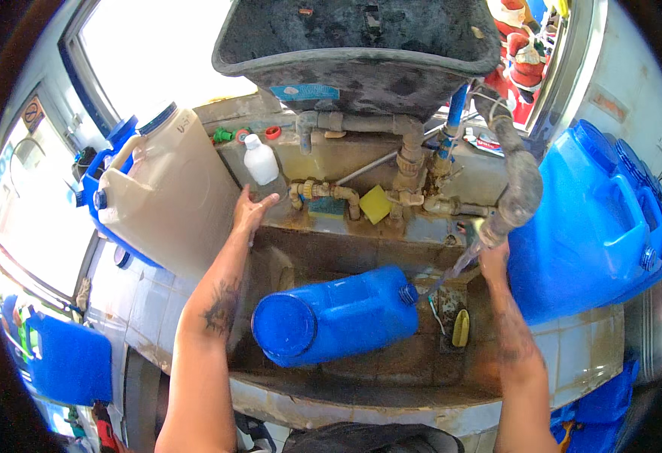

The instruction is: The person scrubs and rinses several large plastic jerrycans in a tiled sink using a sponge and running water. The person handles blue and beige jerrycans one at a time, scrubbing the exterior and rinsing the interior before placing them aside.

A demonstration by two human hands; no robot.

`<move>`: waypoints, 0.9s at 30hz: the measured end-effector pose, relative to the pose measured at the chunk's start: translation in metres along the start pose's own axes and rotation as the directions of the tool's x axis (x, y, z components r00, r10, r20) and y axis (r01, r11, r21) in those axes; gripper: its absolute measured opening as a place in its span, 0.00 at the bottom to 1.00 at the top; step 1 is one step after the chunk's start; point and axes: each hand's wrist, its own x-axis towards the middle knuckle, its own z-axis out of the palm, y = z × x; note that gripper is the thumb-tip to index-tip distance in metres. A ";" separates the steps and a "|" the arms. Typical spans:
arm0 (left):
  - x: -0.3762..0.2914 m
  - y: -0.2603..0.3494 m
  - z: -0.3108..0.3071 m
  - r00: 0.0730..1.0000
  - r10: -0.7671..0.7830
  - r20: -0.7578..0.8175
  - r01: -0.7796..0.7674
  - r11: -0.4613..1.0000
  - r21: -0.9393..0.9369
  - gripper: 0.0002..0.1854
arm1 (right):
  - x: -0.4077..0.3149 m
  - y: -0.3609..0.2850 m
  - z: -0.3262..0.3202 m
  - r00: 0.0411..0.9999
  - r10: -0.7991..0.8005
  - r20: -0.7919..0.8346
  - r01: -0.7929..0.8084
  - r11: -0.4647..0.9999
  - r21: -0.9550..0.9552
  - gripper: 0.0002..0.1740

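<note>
A blue plastic jug lies on its side in the tiled sink basin, its wide cap to the left and its small spout cap to the right. My left hand, thumb and finger spread, is at the back left rim, right by the base of a small bottle with a white upper part. Whether it touches the bottle is unclear. At the outlet of a thick grey pipe, my right hand is partly hidden and blurred. Water streams from there toward the jug's spout end.
Beige and blue jugs flank the basin. A black tub stands above piping. A yellow sponge leans at the back ledge. A scrub brush and a toothbrush lie in the basin.
</note>
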 end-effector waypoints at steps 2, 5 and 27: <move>0.032 -0.033 0.008 0.993 -0.039 -0.115 0.031 0.997 -0.072 0.46 | -0.043 -0.033 -0.008 0.911 0.395 0.121 -0.391 0.731 0.559 0.16; 0.061 -0.044 0.039 0.997 0.054 0.054 -0.034 0.944 -0.328 0.43 | -0.127 -0.060 -0.028 0.663 0.600 0.447 -0.543 -0.025 0.839 0.23; -0.202 0.267 -0.107 0.055 0.844 0.533 -0.787 -0.291 0.544 0.14 | -0.158 -0.257 -0.037 0.672 0.078 0.737 -0.635 -0.451 0.627 0.20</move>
